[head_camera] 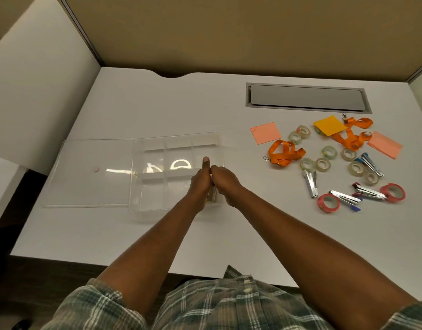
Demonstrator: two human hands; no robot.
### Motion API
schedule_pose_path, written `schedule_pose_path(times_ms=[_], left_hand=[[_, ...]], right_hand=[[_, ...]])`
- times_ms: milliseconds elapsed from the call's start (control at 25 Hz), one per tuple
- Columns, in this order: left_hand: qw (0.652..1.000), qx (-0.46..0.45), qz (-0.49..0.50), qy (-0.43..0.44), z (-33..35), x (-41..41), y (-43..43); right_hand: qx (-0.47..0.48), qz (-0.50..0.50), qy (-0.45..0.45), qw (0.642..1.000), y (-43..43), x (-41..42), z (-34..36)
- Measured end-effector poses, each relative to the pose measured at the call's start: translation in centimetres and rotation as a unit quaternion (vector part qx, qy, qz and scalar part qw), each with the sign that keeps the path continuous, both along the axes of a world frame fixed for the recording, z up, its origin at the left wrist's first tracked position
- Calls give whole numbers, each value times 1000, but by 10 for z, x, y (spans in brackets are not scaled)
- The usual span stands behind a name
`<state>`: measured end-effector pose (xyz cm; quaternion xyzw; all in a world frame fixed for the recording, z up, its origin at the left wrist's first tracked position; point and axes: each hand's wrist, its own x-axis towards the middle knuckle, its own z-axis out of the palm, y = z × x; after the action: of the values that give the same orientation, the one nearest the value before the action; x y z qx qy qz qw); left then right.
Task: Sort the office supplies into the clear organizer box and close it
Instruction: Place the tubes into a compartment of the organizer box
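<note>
The clear organizer box [179, 141] stands open in the middle of the white desk, with dividers forming several compartments. Its clear lid [90, 172] lies flat against the box's left side. My left hand [200, 184] and my right hand [225, 184] meet over the near right compartment, pressed around a small metal stapler [212, 196] with a purple end, mostly hidden between them. To the right lie loose supplies: orange lanyards [285, 154], clear tape rolls [323, 164], red tape rolls [328, 203], several more staplers [345, 198] and pink [266, 132] and orange sticky notes [329, 125].
A grey cable hatch [307, 97] is set into the desk behind the supplies. Tan partition walls [229, 32] close off the back and right. A white panel [38, 103] rises at the left. The desk's front edge [110, 263] runs just before my body.
</note>
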<state>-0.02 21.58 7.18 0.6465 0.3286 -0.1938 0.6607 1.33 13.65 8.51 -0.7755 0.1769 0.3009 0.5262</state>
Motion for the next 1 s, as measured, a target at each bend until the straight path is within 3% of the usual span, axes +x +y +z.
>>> schedule_pose_path(times_ms=[280,640,1000], left_hand=[[996,84,1,-29,2,3,-11],[976,197,-45,-78,10,10,-58],[969,197,-131,-76,2,10,-159]], right_hand=[[-155,55,-151,975,-29,-4,-3],[-162,37,-143,976,-89,-10,-13],[-184,6,-149,971,-185,-22,-16]])
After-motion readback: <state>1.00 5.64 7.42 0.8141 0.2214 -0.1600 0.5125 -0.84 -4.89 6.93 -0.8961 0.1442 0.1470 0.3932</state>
